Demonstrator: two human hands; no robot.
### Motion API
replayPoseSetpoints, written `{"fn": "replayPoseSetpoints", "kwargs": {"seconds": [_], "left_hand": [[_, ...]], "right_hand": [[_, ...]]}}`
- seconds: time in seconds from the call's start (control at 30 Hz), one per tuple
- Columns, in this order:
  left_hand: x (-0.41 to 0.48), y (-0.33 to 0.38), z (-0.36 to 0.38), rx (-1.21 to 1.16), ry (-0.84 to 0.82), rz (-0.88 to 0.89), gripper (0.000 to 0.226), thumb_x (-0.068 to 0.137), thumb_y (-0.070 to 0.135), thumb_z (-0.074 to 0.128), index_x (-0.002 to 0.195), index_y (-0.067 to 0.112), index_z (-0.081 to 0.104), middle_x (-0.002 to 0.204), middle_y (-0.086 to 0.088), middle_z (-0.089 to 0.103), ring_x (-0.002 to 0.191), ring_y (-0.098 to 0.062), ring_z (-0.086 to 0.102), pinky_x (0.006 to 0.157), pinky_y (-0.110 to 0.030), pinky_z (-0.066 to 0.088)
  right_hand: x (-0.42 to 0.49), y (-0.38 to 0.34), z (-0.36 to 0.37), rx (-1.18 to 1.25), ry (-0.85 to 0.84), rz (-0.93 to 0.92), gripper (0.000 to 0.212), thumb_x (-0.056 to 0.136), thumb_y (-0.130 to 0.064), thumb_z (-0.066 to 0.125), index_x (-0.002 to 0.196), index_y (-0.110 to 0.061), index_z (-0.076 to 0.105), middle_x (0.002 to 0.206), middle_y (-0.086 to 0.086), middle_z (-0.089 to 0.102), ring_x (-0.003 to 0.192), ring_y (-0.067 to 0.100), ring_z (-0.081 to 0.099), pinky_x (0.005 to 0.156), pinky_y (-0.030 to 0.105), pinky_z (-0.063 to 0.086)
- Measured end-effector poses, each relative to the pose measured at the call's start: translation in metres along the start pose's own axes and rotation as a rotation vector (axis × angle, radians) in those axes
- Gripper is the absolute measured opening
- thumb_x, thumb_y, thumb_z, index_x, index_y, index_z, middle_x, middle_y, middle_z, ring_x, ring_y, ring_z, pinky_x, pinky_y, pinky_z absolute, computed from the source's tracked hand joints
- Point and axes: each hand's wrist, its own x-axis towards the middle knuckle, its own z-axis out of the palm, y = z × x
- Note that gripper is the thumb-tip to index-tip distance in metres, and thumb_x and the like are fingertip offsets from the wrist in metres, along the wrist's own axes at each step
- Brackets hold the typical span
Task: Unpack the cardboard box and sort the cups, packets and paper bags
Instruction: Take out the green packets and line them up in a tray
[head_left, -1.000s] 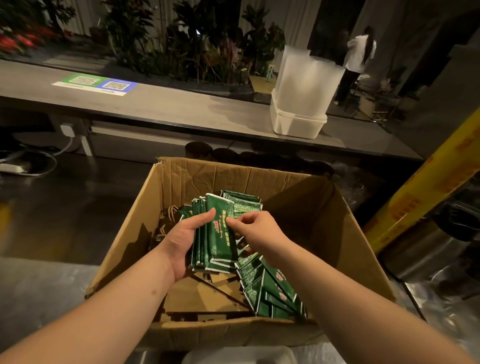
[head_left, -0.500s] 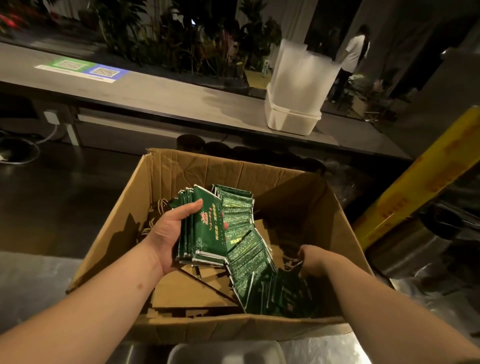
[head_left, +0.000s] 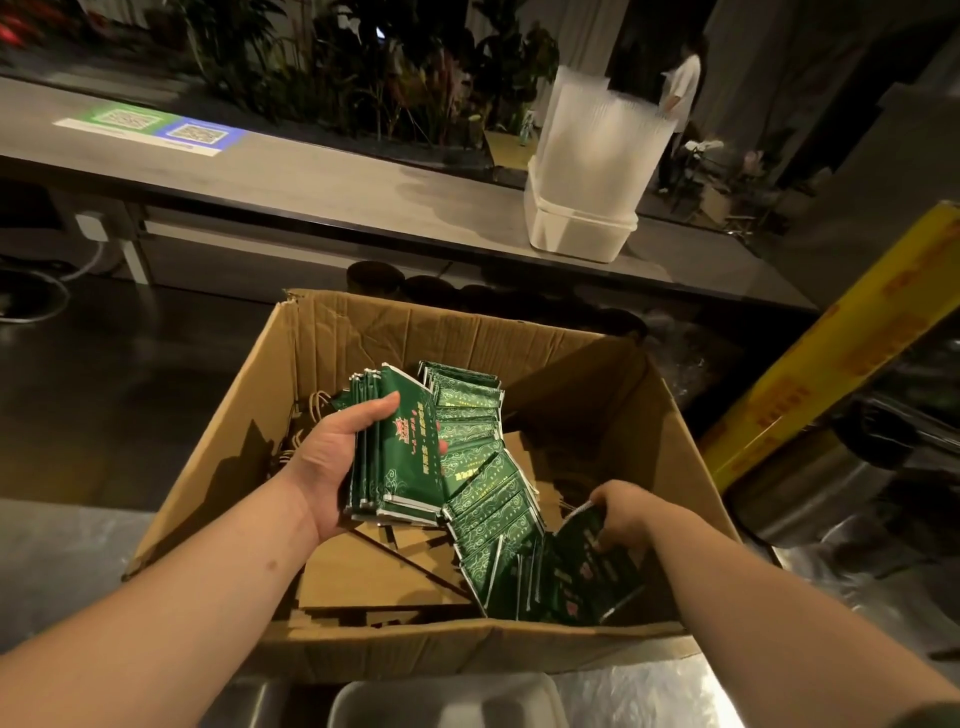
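An open cardboard box (head_left: 363, 343) stands in front of me. Inside it my left hand (head_left: 332, 457) grips an upright stack of green packets (head_left: 405, 457). More green packets (head_left: 483, 499) lie fanned across the middle of the box. At the box's near right corner my right hand (head_left: 623, 512) pinches a few green packets (head_left: 587, 566) from the loose pile. Flat brown paper bags (head_left: 379, 577) with twisted handles lie under the packets on the box floor.
A long grey counter (head_left: 311, 187) runs behind the box, with a white tub of clear plastic cups (head_left: 597, 156) on it. A yellow roll (head_left: 831, 353) leans at the right. A white tray edge (head_left: 447, 701) sits below the box. A person stands far back.
My right hand left the stack, dropped to the near right corner of the box and took hold of loose packets there. My left hand keeps its stack almost still.
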Motion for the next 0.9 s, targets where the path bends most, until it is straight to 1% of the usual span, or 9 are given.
{"fn": "replayPoseSetpoints", "kwargs": {"seconds": [0.07, 0.17, 0.23, 0.33, 0.43, 0.5, 0.67, 0.77, 0.9], "left_hand": [[-0.001, -0.001, 0.0, 0.009, -0.005, 0.001, 0.058, 0.081, 0.033, 0.066, 0.129, 0.001, 0.063, 0.123, -0.031, 0.067, 0.116, -0.049, 0.064, 0.102, -0.062, 0.047], [-0.002, 0.0, 0.001, -0.002, 0.001, 0.005, 0.056, 0.082, 0.033, 0.064, 0.129, 0.002, 0.063, 0.125, -0.028, 0.067, 0.117, -0.047, 0.065, 0.102, -0.062, 0.047], [-0.003, 0.0, 0.001, -0.001, 0.005, 0.002, 0.057, 0.082, 0.033, 0.064, 0.13, 0.002, 0.062, 0.126, -0.029, 0.067, 0.119, -0.048, 0.063, 0.104, -0.063, 0.046], [-0.004, 0.0, 0.001, 0.005, -0.001, 0.004, 0.057, 0.083, 0.033, 0.064, 0.13, 0.001, 0.063, 0.128, -0.03, 0.066, 0.122, -0.048, 0.061, 0.105, -0.063, 0.046], [-0.004, 0.0, 0.001, 0.009, 0.004, 0.006, 0.056, 0.083, 0.034, 0.064, 0.129, 0.002, 0.063, 0.128, -0.029, 0.065, 0.121, -0.048, 0.061, 0.103, -0.062, 0.047], [-0.005, 0.0, 0.002, 0.013, 0.005, -0.001, 0.057, 0.083, 0.035, 0.064, 0.131, 0.002, 0.062, 0.128, -0.03, 0.065, 0.122, -0.049, 0.061, 0.105, -0.063, 0.045], [-0.007, 0.001, 0.002, 0.008, 0.003, 0.012, 0.057, 0.083, 0.033, 0.063, 0.131, 0.001, 0.062, 0.129, -0.03, 0.065, 0.123, -0.048, 0.06, 0.102, -0.061, 0.048], [-0.006, 0.001, 0.001, 0.004, 0.002, 0.011, 0.056, 0.083, 0.033, 0.063, 0.13, 0.002, 0.063, 0.13, -0.029, 0.065, 0.122, -0.047, 0.061, 0.102, -0.061, 0.048], [-0.006, 0.002, 0.003, 0.003, -0.004, 0.002, 0.057, 0.084, 0.033, 0.063, 0.131, 0.001, 0.062, 0.131, -0.03, 0.064, 0.123, -0.048, 0.06, 0.106, -0.063, 0.044]], "right_hand": [[-0.001, -0.001, -0.003, 0.059, 0.019, -0.028, 0.054, 0.087, -0.005, 0.075, 0.135, -0.022, 0.056, 0.126, 0.001, 0.057, 0.12, 0.023, 0.056, 0.095, 0.037, 0.056], [-0.004, -0.005, -0.004, 0.017, -0.097, -0.086, 0.032, 0.088, -0.005, 0.073, 0.115, -0.021, 0.068, 0.113, -0.002, 0.063, 0.109, 0.019, 0.061, 0.092, 0.035, 0.057], [-0.007, -0.009, 0.0, 0.0, -0.16, -0.11, 0.033, 0.086, -0.006, 0.075, 0.113, -0.025, 0.068, 0.113, -0.002, 0.066, 0.11, 0.022, 0.063, 0.091, 0.038, 0.058], [-0.009, -0.015, 0.005, 0.0, -0.192, -0.144, 0.048, 0.083, -0.004, 0.077, 0.125, -0.022, 0.063, 0.12, 0.0, 0.064, 0.115, 0.026, 0.061, 0.092, 0.039, 0.058], [-0.011, -0.019, 0.005, -0.035, -0.239, -0.164, 0.051, 0.084, -0.003, 0.076, 0.128, -0.022, 0.061, 0.124, 0.0, 0.061, 0.114, 0.024, 0.059, 0.087, 0.034, 0.058], [-0.01, -0.019, 0.008, -0.065, -0.226, -0.164, 0.054, 0.085, -0.003, 0.075, 0.133, -0.023, 0.06, 0.127, 0.001, 0.061, 0.117, 0.024, 0.059, 0.091, 0.035, 0.056], [-0.01, -0.022, 0.009, -0.049, -0.198, -0.176, 0.036, 0.09, -0.008, 0.072, 0.121, -0.023, 0.067, 0.114, -0.003, 0.065, 0.112, 0.021, 0.061, 0.092, 0.035, 0.054], [-0.01, -0.019, 0.0, 0.099, -0.197, -0.171, 0.033, 0.093, -0.009, 0.068, 0.122, -0.025, 0.063, 0.113, -0.005, 0.063, 0.112, 0.018, 0.06, 0.093, 0.036, 0.051], [-0.013, -0.015, -0.007, 0.536, -0.149, -0.168, 0.026, 0.097, -0.005, 0.062, 0.116, -0.022, 0.067, 0.113, 0.005, 0.073, 0.108, 0.022, 0.069, 0.099, 0.047, 0.054]]}}
